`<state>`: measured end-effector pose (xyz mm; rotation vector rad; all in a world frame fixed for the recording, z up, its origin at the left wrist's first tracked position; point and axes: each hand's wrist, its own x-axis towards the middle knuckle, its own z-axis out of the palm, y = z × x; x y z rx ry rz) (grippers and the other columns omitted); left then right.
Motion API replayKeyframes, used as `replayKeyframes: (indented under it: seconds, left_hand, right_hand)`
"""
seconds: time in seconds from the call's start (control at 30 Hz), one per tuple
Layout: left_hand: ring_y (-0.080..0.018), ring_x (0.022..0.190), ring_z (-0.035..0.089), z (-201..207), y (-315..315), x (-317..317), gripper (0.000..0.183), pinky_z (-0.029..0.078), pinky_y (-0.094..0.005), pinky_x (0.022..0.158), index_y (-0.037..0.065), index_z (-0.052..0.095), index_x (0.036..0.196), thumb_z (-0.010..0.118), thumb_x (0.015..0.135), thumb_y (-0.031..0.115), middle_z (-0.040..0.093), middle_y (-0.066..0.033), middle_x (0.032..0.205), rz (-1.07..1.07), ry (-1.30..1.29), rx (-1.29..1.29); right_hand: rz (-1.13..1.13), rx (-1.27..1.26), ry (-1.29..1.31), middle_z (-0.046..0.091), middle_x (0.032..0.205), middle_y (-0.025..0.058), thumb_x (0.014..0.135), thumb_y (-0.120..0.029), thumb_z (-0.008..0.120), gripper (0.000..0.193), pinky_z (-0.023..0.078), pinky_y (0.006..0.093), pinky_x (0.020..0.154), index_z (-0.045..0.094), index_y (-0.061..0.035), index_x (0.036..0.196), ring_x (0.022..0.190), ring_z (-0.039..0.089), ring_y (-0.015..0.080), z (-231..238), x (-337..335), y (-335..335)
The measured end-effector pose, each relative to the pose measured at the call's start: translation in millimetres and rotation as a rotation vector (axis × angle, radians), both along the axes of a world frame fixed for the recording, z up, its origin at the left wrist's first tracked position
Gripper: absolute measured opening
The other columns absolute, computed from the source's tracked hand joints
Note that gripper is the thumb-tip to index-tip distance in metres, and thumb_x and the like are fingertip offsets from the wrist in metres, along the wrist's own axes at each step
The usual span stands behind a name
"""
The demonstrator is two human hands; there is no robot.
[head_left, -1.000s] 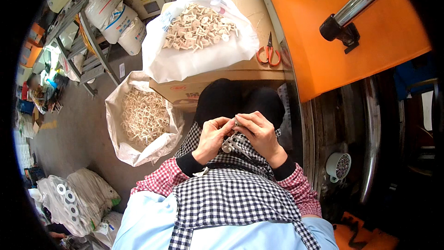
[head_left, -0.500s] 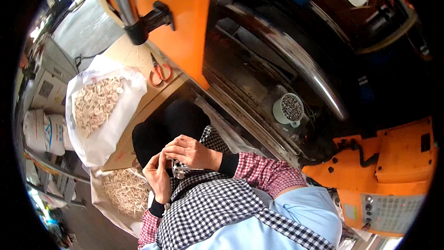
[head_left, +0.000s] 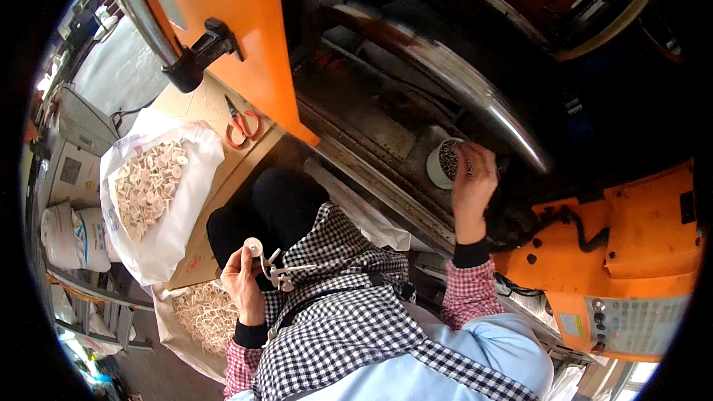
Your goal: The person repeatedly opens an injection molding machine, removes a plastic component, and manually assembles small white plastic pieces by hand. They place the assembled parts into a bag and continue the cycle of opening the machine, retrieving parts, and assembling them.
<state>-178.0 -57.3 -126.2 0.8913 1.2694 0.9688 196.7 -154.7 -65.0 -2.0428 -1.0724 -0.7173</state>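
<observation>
My left hand [head_left: 243, 288] is closed on a cream plastic moulded piece [head_left: 254, 246], a round disc with thin branches and smaller knobs that hang over my checked apron. My right hand [head_left: 474, 184] reaches over the rim of a pale mug [head_left: 438, 169] full of small metal pieces [head_left: 447, 157]. Its fingers are bent together at the mug's mouth, and the fingertips are partly hidden, so what they pinch cannot be made out.
A white bag of cream disc-shaped parts [head_left: 152, 186] stands on a cardboard-topped surface [head_left: 215, 212], beside red-handled cutters [head_left: 241, 128]. Below is a bag of thin plastic strips [head_left: 204, 319]. An orange machine door [head_left: 238, 52] and control panel [head_left: 639, 327] flank me.
My right hand has left my left hand and moved right to the mug. The left hand keeps the plastic piece, now in plain sight. The view has shifted slightly.
</observation>
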Motion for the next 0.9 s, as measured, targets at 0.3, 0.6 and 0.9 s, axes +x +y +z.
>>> replayKeyframes:
  seconds: [0.3, 0.6, 0.9]
  left_hand:
    - [-0.0063, 0.067, 0.055, 9, -3, 4, 0.025, 0.045, -0.0199, 0.061, -0.003, 0.063, 0.099, 0.057, 0.090, 0.019, 0.063, -0.0017, 0.080, -0.104, -0.055, -0.010]
    - [-0.0044, 0.069, 0.052, 34, -5, -1, 0.028, 0.044, -0.0181, 0.062, -0.005, 0.060, 0.105, 0.055, 0.091, 0.018, 0.062, -0.0015, 0.082, -0.312, -0.330, -0.124]
    - [-0.0069, 0.085, 0.052, 40, -20, -30, 0.025, 0.044, -0.0224, 0.076, -0.002, 0.056, 0.109, 0.048, 0.095, 0.016, 0.059, -0.0016, 0.092, -0.494, -0.151, 0.092]
  right_hand:
    - [0.396, -0.121, 0.068, 0.060, 0.103, 0.0133, 0.075, -0.001, 0.066, 0.028, 0.051, 0.0356, 0.078, 0.064, -0.0039, 0.103, 0.093, 0.058, 0.0259, 33, -57, 18]
    - [1.609, -0.318, 0.182, 0.059, 0.105, 0.0145, 0.075, -0.005, 0.061, 0.026, 0.052, 0.0344, 0.074, 0.060, -0.0031, 0.101, 0.088, 0.061, 0.0275, -7, -177, 99]
    - [1.564, -0.433, 0.076, 0.058, 0.078, 0.0095, 0.073, -0.002, 0.060, 0.018, 0.050, 0.0327, 0.064, 0.058, -0.0008, 0.091, 0.072, 0.060, 0.0246, 14, -188, 113]
